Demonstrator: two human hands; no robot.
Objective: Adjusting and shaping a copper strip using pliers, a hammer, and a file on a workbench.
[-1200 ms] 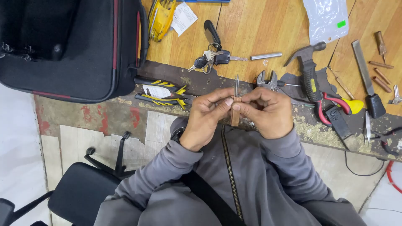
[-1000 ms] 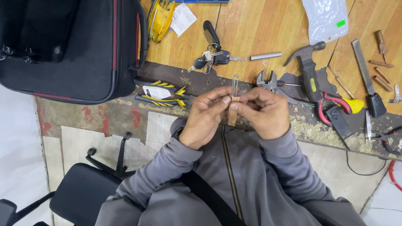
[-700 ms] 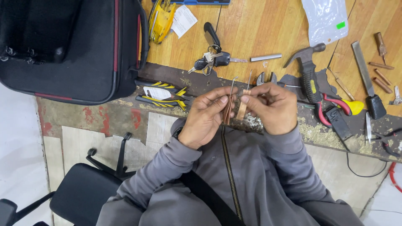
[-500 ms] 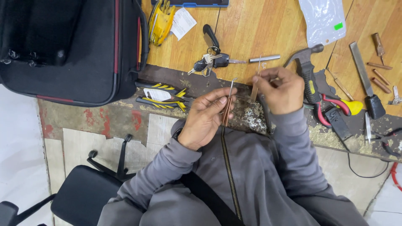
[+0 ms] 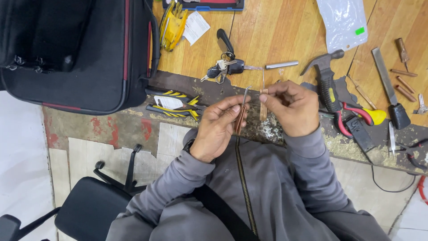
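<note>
My left hand (image 5: 219, 126) pinches a thin copper-coloured tube (image 5: 240, 119) with a grey wire sticking up from its top. My right hand (image 5: 290, 107) holds a second small copper-coloured piece (image 5: 263, 107), upright, with a thin wire above it. The two pieces are a few centimetres apart, over the worn front edge of the wooden workbench (image 5: 285, 35). Both arms wear grey sleeves.
A black bag (image 5: 76, 49) lies at the left. On the bench are a bunch of keys (image 5: 223, 69), a metal rod (image 5: 281, 65), a hammer (image 5: 327, 80), red-handled pliers (image 5: 356, 120), yellow-black cutters (image 5: 174, 102), a chisel (image 5: 385, 87), copper bits (image 5: 403, 67) and a plastic pouch (image 5: 345, 20). A black chair (image 5: 84, 205) stands below left.
The hands were joined on one piece; they pulled apart, the right hand swinging up and right with its copper piece, and it has now come back close to the left.
</note>
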